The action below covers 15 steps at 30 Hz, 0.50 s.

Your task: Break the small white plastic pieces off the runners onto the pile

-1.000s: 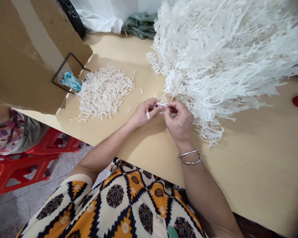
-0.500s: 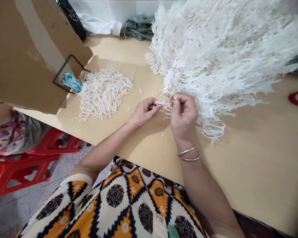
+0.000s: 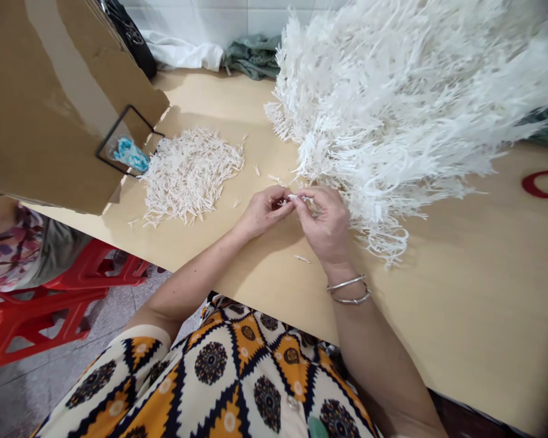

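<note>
Here, two hands [image 3: 265, 213] [image 3: 327, 225] in tight pinches around white strands [image 3: 294, 196], near two white piles [image 3: 192, 176] [image 3: 393, 115]

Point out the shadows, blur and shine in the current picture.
Head view: soft shadow on the table below the left hand and forearm; head view: the large white pile softens toward the upper right, where the corner darkens; head view: bright highlights on the bangles.

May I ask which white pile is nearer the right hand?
The large, shaggy white pile of strands beside it; the small, low white pile lies farther left.
</note>
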Tool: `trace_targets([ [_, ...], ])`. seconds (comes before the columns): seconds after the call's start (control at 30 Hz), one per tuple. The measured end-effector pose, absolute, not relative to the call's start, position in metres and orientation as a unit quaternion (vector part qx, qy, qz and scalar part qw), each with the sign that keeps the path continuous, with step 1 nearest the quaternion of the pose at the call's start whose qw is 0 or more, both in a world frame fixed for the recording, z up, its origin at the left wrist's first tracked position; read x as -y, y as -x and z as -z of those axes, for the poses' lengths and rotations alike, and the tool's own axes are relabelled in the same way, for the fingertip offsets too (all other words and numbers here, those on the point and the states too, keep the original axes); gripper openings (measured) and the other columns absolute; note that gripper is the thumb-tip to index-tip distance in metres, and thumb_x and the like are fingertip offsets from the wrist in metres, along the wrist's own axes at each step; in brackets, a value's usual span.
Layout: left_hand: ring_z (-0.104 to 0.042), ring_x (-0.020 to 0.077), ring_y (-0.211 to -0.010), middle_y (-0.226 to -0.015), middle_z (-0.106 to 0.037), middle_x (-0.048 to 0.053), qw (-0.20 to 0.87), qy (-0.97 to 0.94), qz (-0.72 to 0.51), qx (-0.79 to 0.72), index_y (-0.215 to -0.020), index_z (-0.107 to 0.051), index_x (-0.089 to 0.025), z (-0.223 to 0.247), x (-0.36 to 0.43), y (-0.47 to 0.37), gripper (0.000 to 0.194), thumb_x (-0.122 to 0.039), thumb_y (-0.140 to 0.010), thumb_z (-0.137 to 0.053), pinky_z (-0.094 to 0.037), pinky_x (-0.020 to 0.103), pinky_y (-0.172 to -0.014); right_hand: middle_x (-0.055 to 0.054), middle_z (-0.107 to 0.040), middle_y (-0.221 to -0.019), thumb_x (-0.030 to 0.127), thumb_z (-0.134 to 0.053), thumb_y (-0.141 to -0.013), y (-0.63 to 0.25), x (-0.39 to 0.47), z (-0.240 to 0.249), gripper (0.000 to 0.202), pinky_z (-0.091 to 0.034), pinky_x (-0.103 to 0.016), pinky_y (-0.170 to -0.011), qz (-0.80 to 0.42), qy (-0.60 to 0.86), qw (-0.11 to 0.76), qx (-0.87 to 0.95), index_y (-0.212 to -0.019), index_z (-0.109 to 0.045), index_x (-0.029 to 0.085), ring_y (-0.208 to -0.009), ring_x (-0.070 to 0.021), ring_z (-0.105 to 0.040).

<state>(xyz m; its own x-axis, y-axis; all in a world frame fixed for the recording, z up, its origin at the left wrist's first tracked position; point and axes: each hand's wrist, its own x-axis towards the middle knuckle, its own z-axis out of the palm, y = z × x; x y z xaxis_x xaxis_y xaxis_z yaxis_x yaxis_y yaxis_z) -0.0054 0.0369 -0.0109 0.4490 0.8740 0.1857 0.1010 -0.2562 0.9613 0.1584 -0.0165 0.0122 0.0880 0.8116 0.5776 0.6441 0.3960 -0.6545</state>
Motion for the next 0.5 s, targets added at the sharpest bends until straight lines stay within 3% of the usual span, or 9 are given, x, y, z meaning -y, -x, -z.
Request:
trace_targets([
  [0.2, -0.057, 0.0103, -0.078, -0.09, -0.066, 0.002, 0.486, -0.706, -0.392, -0.333, -0.096, -0.068, -0.017, 0.005, -0.039, 0.009, 0.036, -0.052, -0.102, -0.067, -0.045, 0.023, -0.071, -0.001, -0.073, -0.086, 0.024, -0.068, -0.09, -0.165, 0.012, -0.003, 0.002, -0.058, -0.035, -0.077, -0.198, 0.578, 0.545, 0.575, -0.092, -0.068, 0.022, -0.077, -0.017, -0.066],
  [0.4, -0.049, 0.009, -0.07, -0.081, -0.059, -0.001, 0.452, -0.742, -0.382, -0.315, -0.087, -0.062, -0.018, -0.001, -0.036, 0.009, 0.024, -0.037, -0.1, -0.066, -0.041, 0.023, -0.066, -0.005, -0.079, -0.102, 0.027, -0.07, -0.091, -0.167, 0.014, -0.009, 0.018, -0.06, -0.036, -0.08, -0.277, 0.545, 0.534, 0.584, -0.107, -0.074, 0.021, -0.086, -0.018, -0.072],
  [0.5, -0.051, 0.0098, -0.072, -0.082, -0.059, 0.0, 0.428, -0.756, -0.379, -0.319, -0.087, -0.061, -0.018, -0.001, -0.036, 0.008, 0.022, -0.035, -0.099, -0.065, -0.042, 0.023, -0.067, -0.004, -0.08, -0.098, 0.025, -0.069, -0.092, -0.168, 0.016, -0.017, 0.011, -0.061, -0.035, -0.082, -0.266, 0.554, 0.511, 0.601, -0.101, -0.075, 0.022, -0.086, -0.0177, -0.072],
])
